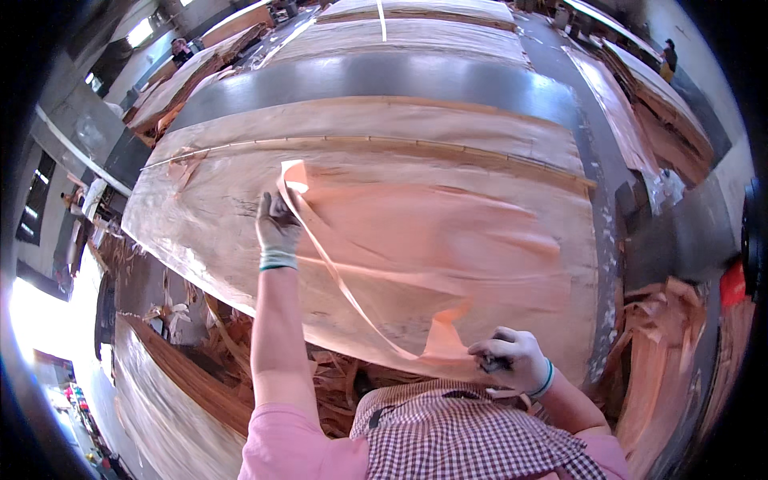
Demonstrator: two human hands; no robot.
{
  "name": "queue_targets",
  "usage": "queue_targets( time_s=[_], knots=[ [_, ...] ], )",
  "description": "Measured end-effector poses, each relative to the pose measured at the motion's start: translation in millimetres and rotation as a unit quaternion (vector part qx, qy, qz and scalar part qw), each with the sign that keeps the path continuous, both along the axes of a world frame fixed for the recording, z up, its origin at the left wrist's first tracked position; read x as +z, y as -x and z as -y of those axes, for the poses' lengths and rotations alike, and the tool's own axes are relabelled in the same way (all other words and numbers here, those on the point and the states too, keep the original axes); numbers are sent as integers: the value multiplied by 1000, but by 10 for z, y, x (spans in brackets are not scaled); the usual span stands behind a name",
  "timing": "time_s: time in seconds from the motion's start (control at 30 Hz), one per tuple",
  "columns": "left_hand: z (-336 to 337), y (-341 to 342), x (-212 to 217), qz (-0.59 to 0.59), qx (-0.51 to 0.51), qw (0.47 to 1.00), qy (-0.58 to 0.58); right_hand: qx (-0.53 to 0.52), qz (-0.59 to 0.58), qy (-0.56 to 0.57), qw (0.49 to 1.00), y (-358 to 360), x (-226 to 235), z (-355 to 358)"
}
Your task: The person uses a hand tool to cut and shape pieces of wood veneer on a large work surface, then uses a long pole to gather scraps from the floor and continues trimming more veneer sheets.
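— Where are your hands now?

— Nearest me, my right hand in its white glove is closed on the near end of a veneer sheet, right at the near edge of the stack. My left hand, arm stretched out, pinches the far end of the same lifted, curling edge. The two are well apart, one at each end.

— How do you handle that step well?

— I judge the sheet thin and easily torn, so I'd keep both ends at an even height, pull gently, and not let the strip fold over on itself.

— Any bins or boxes about?

— None that I can see. Loose scraps lie heaped below the stack's near-left edge, unboxed. Farther off, a slat lies across the stack, and more piles lie beyond it.
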State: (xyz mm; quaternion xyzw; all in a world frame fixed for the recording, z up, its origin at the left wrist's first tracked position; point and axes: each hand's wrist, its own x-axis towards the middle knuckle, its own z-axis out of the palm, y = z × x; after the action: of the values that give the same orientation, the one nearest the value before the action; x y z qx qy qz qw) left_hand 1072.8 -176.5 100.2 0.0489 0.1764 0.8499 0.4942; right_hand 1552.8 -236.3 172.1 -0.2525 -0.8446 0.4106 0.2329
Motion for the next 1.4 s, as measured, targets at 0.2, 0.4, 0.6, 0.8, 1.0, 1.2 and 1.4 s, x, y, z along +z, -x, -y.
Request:
queue_targets(
  time_s=[0.2, 0.4, 0.6, 0.8, 1.0, 1.2, 1.4],
  knots=[
    [992, 747, 680, -100, -87, 991, -28, -1, 111, -12, 994, 745, -427, 790],
    [2072, 1038, 721, -61, 10, 997, -48, 148, 320, -15, 936, 1613, -525, 1044],
    [2742, 1283, 470, -2, -115, 983, -141, 130, 267, 122, 947, 2054, -550, 394],
    [3101, 1274, 809, -31, -90, 982, -163, -138, 270, -171, 937, 3062, -1100, -650],
    [3505, 1683, 1126, -96, 95, 989, -67, 19, 382, -127, 915, 3479, -1013, -619],
    [3092, 2988, 1038, -323, 193, 901, 215, -22, 216, -63, 974, 4285, -606, -905],
    [2660, 4217, 984, -462, 281, 834, 109, -240, 49, -262, 934, 5009, -390, -1143]
  ],
)
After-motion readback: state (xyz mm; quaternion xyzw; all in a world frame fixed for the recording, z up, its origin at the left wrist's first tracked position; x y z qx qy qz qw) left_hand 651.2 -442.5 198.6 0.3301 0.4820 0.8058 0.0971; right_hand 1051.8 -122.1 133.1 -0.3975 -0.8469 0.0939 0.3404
